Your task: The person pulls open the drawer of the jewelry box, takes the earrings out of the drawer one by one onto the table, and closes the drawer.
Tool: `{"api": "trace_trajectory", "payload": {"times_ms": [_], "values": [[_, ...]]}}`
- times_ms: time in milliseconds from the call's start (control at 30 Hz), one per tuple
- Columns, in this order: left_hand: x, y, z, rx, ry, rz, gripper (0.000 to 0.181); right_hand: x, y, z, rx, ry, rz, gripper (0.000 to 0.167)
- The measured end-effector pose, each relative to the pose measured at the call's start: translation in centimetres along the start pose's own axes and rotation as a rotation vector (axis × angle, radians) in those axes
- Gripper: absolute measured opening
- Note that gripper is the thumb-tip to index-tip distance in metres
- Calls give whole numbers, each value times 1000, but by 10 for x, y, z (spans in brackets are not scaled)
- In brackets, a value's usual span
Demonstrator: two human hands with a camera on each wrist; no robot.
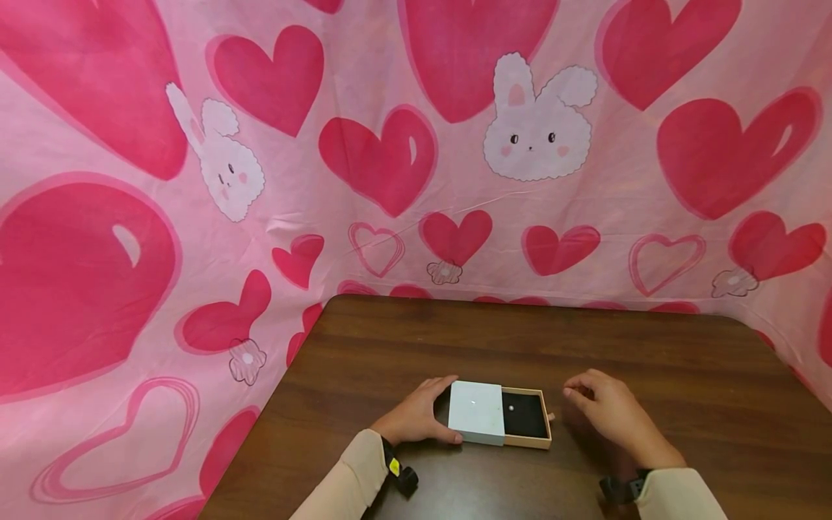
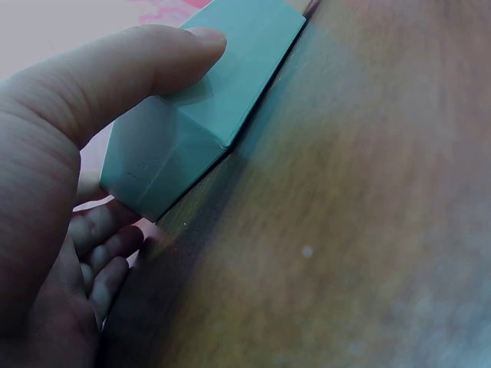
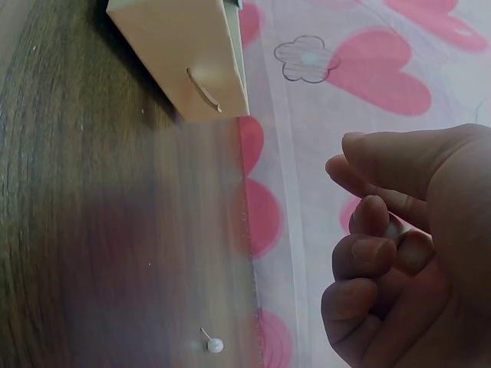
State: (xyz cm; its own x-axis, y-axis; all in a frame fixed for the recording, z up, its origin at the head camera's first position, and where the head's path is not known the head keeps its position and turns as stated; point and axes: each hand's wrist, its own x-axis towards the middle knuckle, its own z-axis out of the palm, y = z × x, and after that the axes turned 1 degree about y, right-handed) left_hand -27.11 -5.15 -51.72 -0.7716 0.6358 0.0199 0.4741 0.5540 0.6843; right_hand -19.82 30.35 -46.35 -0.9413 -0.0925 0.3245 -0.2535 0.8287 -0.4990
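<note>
A small jewelry box (image 1: 477, 413) lies flat on the table, with a pale blue-white sleeve and a drawer pulled partly out to the right. Inside the drawer (image 1: 546, 442), a black pad (image 1: 523, 417) bears a pearl stud (image 1: 511, 408). My left hand (image 1: 416, 415) holds the sleeve at its left end, thumb on the near side (image 2: 192, 57). To the right of the drawer, apart from it, my right hand (image 1: 614, 415) hovers with loosely curled fingers (image 3: 360, 257). A second pearl stud (image 3: 215, 346) shows on the table in the right wrist view.
The dark brown wooden table (image 1: 403, 339) has a rounded far corner. Pink cloth (image 1: 455, 173) with hearts and rabbits hangs behind it and at its left. A small pull tab (image 3: 202, 89) sticks out of the drawer front.
</note>
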Motion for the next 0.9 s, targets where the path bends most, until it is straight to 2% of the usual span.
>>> {"api": "trace_trajectory", "payload": {"times_ms": [300, 900], "values": [[1, 0, 0, -4, 1, -10, 107, 0, -3, 3, 4, 24, -42, 5], [1, 1, 0, 14, -12, -27, 107, 3, -13, 8, 21, -25, -25, 4]]}}
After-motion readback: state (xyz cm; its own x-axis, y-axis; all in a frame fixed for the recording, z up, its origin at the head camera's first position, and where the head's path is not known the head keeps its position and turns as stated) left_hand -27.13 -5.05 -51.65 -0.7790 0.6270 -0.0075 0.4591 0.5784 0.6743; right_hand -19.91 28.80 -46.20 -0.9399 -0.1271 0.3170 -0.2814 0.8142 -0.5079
